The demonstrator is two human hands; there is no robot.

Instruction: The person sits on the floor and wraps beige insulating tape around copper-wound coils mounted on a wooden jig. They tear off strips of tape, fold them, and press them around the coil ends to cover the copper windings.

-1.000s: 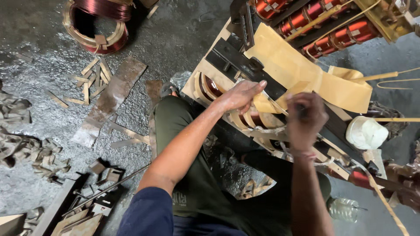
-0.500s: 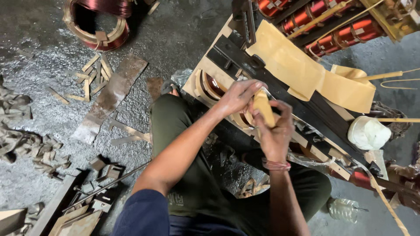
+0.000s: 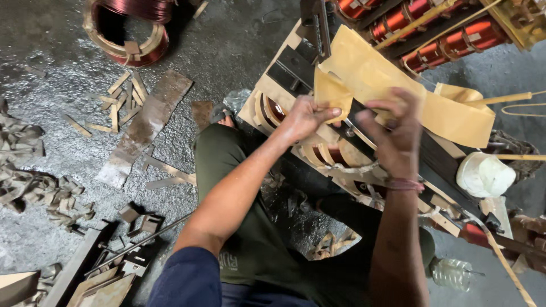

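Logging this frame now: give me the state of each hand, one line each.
Left hand: closed, pinching the edge of the tan insulating paper sheet.
Right hand: fingers curled and spread, partly open, at the same sheet; a firm grip cannot be told.

Floor [image 3: 239,51]: we see grey, gritty concrete | on it: 1 copper wire coil [image 3: 128,28], scattered wooden strips [image 3: 116,105], 1 flat metal strip [image 3: 145,128], crumpled rags [image 3: 34,182], 1 plastic bottle [image 3: 452,273]
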